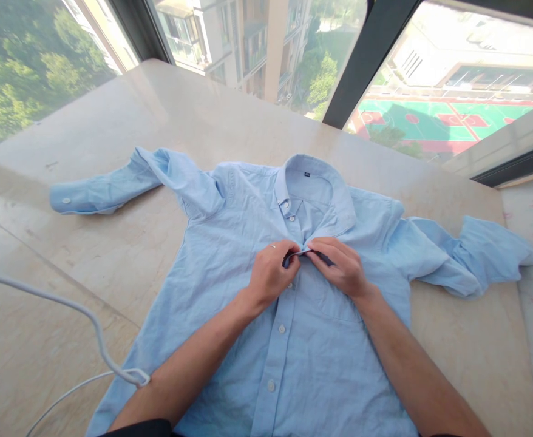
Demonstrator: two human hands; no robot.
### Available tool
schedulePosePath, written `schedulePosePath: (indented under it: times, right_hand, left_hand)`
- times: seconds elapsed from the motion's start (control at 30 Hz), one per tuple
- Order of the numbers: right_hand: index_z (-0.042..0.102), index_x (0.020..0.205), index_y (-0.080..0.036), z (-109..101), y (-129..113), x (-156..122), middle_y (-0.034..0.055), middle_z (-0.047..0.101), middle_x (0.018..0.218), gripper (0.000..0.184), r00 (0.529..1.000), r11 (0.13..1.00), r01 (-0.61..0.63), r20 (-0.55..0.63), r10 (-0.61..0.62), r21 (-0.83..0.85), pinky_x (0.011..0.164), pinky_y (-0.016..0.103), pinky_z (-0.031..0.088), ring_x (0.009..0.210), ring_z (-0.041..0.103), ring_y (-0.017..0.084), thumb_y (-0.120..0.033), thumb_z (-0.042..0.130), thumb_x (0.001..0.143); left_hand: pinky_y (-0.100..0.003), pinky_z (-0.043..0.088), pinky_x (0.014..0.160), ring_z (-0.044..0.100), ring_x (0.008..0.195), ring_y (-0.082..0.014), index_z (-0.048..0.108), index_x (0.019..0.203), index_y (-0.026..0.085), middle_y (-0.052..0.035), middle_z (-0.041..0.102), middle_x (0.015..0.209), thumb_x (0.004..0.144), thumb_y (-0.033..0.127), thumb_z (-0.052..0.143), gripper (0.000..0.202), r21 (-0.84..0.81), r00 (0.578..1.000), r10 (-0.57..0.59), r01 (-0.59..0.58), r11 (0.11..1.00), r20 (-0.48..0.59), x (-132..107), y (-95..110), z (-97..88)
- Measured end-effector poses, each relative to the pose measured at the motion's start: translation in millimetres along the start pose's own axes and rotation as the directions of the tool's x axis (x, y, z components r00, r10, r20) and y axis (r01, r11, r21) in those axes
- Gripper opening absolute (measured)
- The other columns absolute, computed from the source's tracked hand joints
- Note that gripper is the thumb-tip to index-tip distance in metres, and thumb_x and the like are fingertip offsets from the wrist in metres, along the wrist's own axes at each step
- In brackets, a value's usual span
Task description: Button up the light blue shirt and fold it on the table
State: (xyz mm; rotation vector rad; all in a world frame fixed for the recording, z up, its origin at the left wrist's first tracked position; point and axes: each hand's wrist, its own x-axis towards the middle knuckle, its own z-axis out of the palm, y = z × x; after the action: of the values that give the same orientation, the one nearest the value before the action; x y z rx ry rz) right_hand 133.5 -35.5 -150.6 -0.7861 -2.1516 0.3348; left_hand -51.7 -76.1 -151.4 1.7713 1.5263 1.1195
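A light blue button-up shirt lies front side up on a beige stone ledge, collar away from me and sleeves spread to both sides. My left hand and my right hand meet at the upper chest just below the collar. Both pinch the edges of the front placket where it gapes. Below my hands the placket lies closed, with white buttons in a row. The collar's top stays unfastened.
A white cable loops across the ledge at the lower left and touches my left forearm. Large windows with dark frames border the ledge's far side. The left sleeve cuff and the crumpled right sleeve lie on the ledge.
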Motion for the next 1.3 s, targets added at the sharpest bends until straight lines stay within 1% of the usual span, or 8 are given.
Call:
schedulePosePath:
  times: [0.13,0.23,0.3,0.37,0.43,0.57,1.07,1.3]
  right_hand:
    - [0.065,0.086,-0.022,-4.7,-6.9,5.1,0.0031,0.067,0.076,0.007,0.969,0.984,-0.160,-0.176,0.171,0.072,0.062,0.030,0.054,0.069,0.063,0.017,-0.021,0.072,0.084]
    - [0.062,0.069,-0.020,-16.4,-15.0,13.2,0.0004,0.061,0.062,0.022,0.923,0.893,-0.370,-0.002,0.384,0.256,0.051,0.026,0.047,0.054,0.056,0.013,-0.031,0.068,0.087]
    - [0.064,0.067,-0.019,-24.2,-18.9,18.7,0.0006,0.062,0.059,0.031,0.815,0.745,-0.577,0.302,0.495,0.335,0.046,0.023,0.045,0.049,0.056,0.012,-0.039,0.065,0.090]
    - [0.070,0.078,-0.017,-27.8,-20.3,22.1,0.0026,0.068,0.066,0.030,0.650,0.576,-0.751,0.513,0.561,0.322,0.042,0.021,0.044,0.050,0.060,0.012,-0.045,0.066,0.088]
    - [0.073,0.092,-0.016,-26.1,-19.8,22.8,0.0052,0.073,0.077,0.033,0.546,0.446,-0.836,0.559,0.624,0.319,0.040,0.020,0.045,0.052,0.063,0.013,-0.048,0.068,0.085]
    - [0.073,0.093,-0.014,-14.9,-18.7,20.7,0.0083,0.075,0.083,0.039,0.469,0.302,-0.878,0.547,0.693,0.371,0.039,0.018,0.045,0.049,0.062,0.011,-0.050,0.073,0.079]
    - [0.074,0.081,-0.013,-4.0,-36.1,29.1,0.0071,0.074,0.071,0.041,0.370,0.118,-0.889,0.542,0.754,0.442,0.035,0.018,0.045,0.051,0.066,0.014,-0.050,0.083,0.064]
    - [0.071,0.077,-0.014,3.9,-38.5,26.7,0.0077,0.074,0.072,0.037,0.381,0.151,-0.882,0.483,0.788,0.447,0.028,0.015,0.032,0.046,0.063,0.013,-0.049,0.079,0.068]
  left_hand:
    - [-0.026,0.052,0.072,0.066,0.073,-0.0136,0.064,0.086,0.021,0.0010,0.071,0.080,0.076,0.008,0.059,0.017,-0.135,0.993,-0.116,0.114,0.984,-0.011,2.7,5.6,-2.2]
    - [-0.025,0.053,0.072,0.066,0.072,-0.0126,0.065,0.083,0.020,0.0015,0.070,0.078,0.073,0.007,0.060,0.017,-0.235,0.982,-0.186,0.178,0.956,-0.015,6.1,9.2,-4.0]
    - [-0.024,0.053,0.070,0.065,0.070,-0.0123,0.065,0.082,0.020,0.0014,0.070,0.077,0.072,0.007,0.061,0.016,-0.293,0.974,-0.226,0.213,0.932,-0.011,8.1,10.3,-5.0]
    - [-0.024,0.053,0.068,0.065,0.068,-0.0121,0.064,0.081,0.019,0.0010,0.071,0.076,0.071,0.008,0.062,0.015,-0.353,0.964,-0.264,0.248,0.902,0.003,9.8,10.6,-5.9]
    - [-0.023,0.052,0.066,0.065,0.067,-0.0120,0.064,0.081,0.018,0.0005,0.070,0.076,0.071,0.010,0.064,0.013,-0.410,0.955,-0.297,0.281,0.868,0.025,11.2,10.8,-7.2]
    - [-0.022,0.051,0.062,0.065,0.065,-0.0117,0.063,0.080,0.017,0.0001,0.070,0.073,0.070,0.015,0.069,0.012,-0.493,0.931,-0.359,0.344,0.799,0.068,13.8,11.8,-9.9]
    - [-0.022,0.053,0.058,0.067,0.062,-0.0124,0.062,0.078,0.017,-0.0003,0.072,0.073,0.070,0.018,0.069,0.011,-0.510,0.924,-0.373,0.364,0.779,0.088,14.6,12.6,-10.1]
    - [-0.022,0.054,0.060,0.067,0.064,-0.0125,0.062,0.079,0.017,-0.0006,0.071,0.073,0.069,0.019,0.069,0.012,-0.519,0.918,-0.380,0.380,0.766,0.112,15.1,12.7,-10.6]
